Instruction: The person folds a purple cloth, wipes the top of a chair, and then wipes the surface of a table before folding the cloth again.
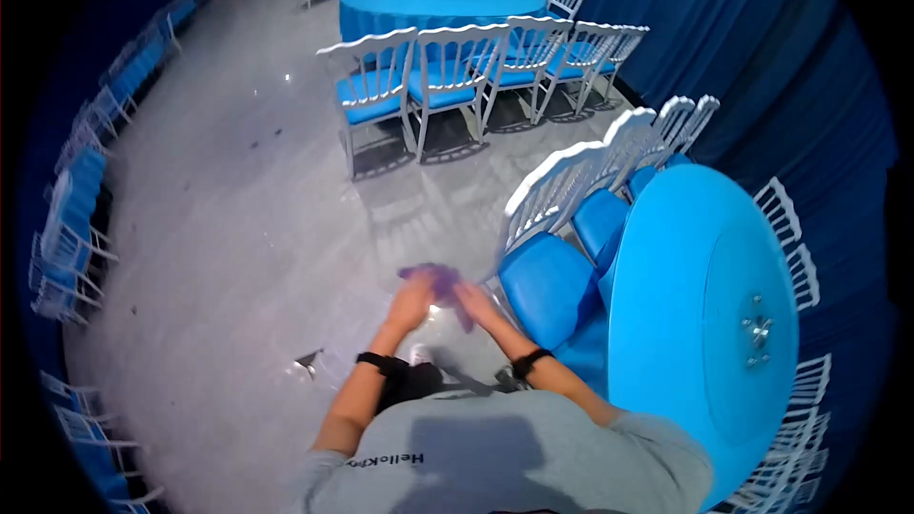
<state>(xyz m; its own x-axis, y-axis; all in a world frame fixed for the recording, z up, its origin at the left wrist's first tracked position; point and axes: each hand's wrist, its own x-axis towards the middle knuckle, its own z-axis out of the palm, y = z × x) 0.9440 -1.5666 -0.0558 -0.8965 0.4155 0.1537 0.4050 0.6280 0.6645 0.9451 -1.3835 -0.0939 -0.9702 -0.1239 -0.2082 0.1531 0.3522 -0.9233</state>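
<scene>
A crumpled purple cloth hangs between my two hands, above the grey floor and in front of my body. My left hand grips the cloth from its left side. On the other side, my right hand is closed on it, and a piece dangles below those fingers. The fingertips are blurred and partly covered by the cloth. Just right of my right hand is the blue seat of a white chair.
A round table with a blue cloth stands close on my right, ringed by white chairs. Farther ahead is another blue table with several chairs. More chairs line the left. Dark blue drapes hang at the right.
</scene>
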